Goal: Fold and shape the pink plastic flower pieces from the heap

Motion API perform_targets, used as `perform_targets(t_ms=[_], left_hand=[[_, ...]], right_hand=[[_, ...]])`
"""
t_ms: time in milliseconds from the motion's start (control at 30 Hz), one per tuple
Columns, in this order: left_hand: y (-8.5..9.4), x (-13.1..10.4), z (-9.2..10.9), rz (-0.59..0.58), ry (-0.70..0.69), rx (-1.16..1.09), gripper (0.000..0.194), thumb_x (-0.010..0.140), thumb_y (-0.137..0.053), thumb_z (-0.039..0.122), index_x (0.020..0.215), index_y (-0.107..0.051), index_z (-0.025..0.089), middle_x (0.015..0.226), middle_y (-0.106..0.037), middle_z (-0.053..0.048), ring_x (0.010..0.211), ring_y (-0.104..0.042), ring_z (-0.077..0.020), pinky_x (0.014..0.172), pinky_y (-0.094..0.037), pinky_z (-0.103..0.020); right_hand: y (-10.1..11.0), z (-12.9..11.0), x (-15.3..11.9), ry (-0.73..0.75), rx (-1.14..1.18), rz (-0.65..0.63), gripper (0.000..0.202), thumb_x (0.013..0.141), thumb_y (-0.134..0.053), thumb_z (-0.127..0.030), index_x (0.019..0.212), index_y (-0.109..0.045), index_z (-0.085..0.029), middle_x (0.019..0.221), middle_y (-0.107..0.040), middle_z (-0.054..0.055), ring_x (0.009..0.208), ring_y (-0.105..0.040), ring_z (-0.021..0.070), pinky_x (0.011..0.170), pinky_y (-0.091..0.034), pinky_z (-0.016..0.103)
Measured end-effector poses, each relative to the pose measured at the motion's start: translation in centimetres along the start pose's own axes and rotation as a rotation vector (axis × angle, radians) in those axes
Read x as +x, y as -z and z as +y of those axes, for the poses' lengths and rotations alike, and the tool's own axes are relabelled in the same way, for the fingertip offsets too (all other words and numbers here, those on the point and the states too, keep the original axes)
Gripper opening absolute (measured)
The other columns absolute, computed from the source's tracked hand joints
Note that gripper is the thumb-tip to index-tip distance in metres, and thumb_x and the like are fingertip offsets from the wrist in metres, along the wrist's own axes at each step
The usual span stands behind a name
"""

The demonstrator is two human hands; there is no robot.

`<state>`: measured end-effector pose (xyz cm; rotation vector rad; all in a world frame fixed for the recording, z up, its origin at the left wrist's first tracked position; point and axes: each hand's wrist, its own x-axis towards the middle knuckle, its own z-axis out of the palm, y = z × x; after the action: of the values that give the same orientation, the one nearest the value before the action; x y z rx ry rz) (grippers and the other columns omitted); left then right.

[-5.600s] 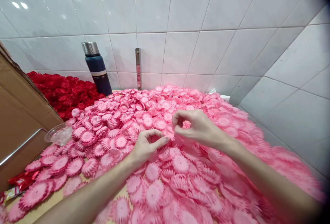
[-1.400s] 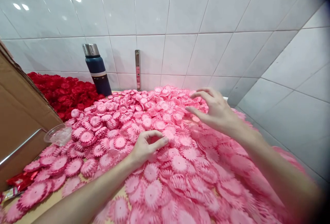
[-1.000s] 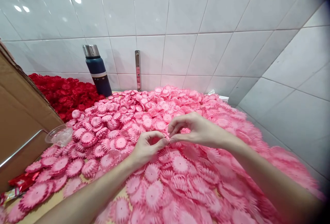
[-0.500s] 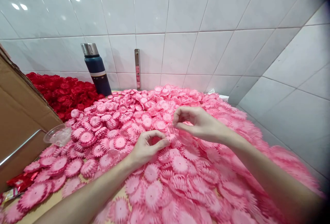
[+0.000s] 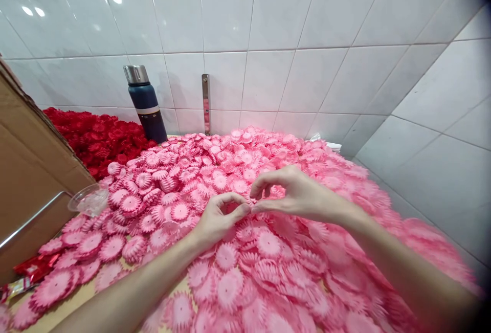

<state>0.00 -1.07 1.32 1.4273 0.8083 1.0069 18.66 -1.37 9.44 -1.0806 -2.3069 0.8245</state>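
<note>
My left hand (image 5: 221, 215) is pinched, thumb against forefinger; whatever sits between the tips is too small to make out. Close against those fingertips, my right hand (image 5: 293, 192) reaches in from the right, its thumb stretched toward them and its curled fingers held apart above, with nothing visible between. Beneath both hands spreads a thick heap of pink frilled paper flower discs (image 5: 268, 245), many with a tiny hole at the centre. Both hands stay above the heap.
At the back left stand a dark blue bottle (image 5: 148, 110) and a pile of red frilled pieces (image 5: 97, 136). A cardboard box (image 5: 34, 143), a clear plastic dish (image 5: 89, 200) and a red wrapper (image 5: 36, 266) lie left. A tiled wall (image 5: 268, 10) with a metal strip (image 5: 206, 103) rises behind.
My right hand has moved left and slightly down to my left fingertips, and its thumb and fingers have parted. My left hand has stayed pinched in nearly the same place.
</note>
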Motion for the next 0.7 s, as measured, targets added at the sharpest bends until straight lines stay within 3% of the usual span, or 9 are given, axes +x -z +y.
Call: perform_targets(t_ms=[233,700], left_hand=[[0.1,0.0,-0.2,-0.003,0.002,0.010,0.026,0.073,-0.068,0.039,0.070,-0.065,0.013,0.069,-0.062,-0.003,0.064,-0.053,-0.0116,0.062,-0.041,-0.024],[0.1,-0.1,0.0,0.001,0.034,-0.036,0.020,0.069,-0.072,0.033,0.072,-0.068,0.014,0.069,-0.064,-0.002,0.063,-0.054,-0.0109,0.062,-0.042,-0.023]], right_hand=[[-0.4,0.5,0.2,-0.061,0.235,-0.048,0.012,0.077,-0.065,-0.027,0.082,-0.066,-0.016,0.079,-0.070,0.003,0.074,-0.066,0.0153,0.068,-0.053,0.026],[-0.4,1.2,0.2,-0.109,0.327,-0.112,0.011,0.077,-0.064,-0.021,0.086,-0.065,-0.014,0.082,-0.071,0.005,0.076,-0.068,0.0162,0.067,-0.056,0.025]])
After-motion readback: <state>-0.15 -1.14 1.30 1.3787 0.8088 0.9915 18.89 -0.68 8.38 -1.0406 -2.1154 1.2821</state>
